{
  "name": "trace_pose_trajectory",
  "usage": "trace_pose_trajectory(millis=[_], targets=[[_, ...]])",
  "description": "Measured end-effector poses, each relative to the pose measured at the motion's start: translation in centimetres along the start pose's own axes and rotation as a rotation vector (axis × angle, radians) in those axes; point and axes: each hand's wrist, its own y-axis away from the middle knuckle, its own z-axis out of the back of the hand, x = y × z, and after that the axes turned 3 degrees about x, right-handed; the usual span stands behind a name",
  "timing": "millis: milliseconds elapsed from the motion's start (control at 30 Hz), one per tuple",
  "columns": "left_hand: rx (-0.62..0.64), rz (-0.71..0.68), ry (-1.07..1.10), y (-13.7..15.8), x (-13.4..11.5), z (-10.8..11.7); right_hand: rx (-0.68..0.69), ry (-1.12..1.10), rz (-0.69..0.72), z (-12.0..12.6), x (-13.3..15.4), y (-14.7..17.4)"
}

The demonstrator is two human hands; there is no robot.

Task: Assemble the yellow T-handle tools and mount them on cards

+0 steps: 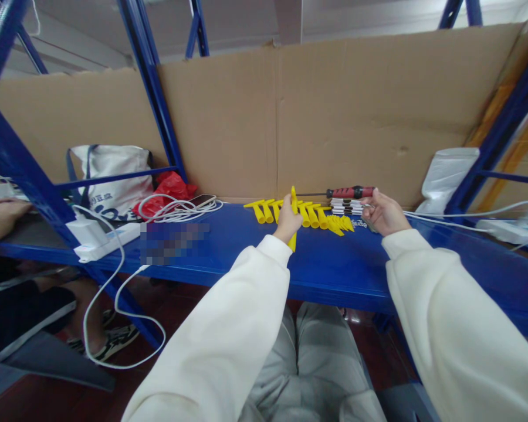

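Yellow piece (294,202), one: we hold it upright above the blue worktop (242,252), our left hand (289,220) curled firmly around its middle. Red-and-black screwdriver (352,192), one: our right hand (385,212) pinches the handle's end, fingers bent, the shaft roughly level and pointing left at the yellow piece; whether the tip touches, we cannot tell. Row of further yellow pieces (313,215): we list these on the worktop, either side of the left hand. White-and-black stack (347,206), one: near our right hand. Cardboard panel (347,117): upright behind.
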Motion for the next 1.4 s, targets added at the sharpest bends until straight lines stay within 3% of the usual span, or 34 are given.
trace_pose_trajectory(millis=[300,700,1000,1400], targets=[[-0.005,-0.003,-0.011,0.3,-0.6,-0.1,-0.011,-0.025,-0.041,0.2,0.0,-0.3],[-0.005,0.018,-0.015,0.1,-0.4,0.1,0.034,0.009,0.017,-0.4,0.3,0.4],[-0.007,0.004,0.003,-0.1,0.0,0.1,0.078,0.09,0.051,0.5,-0.5,-0.4],[0.025,0.033,-0.045,0.1,-0.5,0.2,0.055,0.092,0.05,0.4,-0.3,-0.1]])
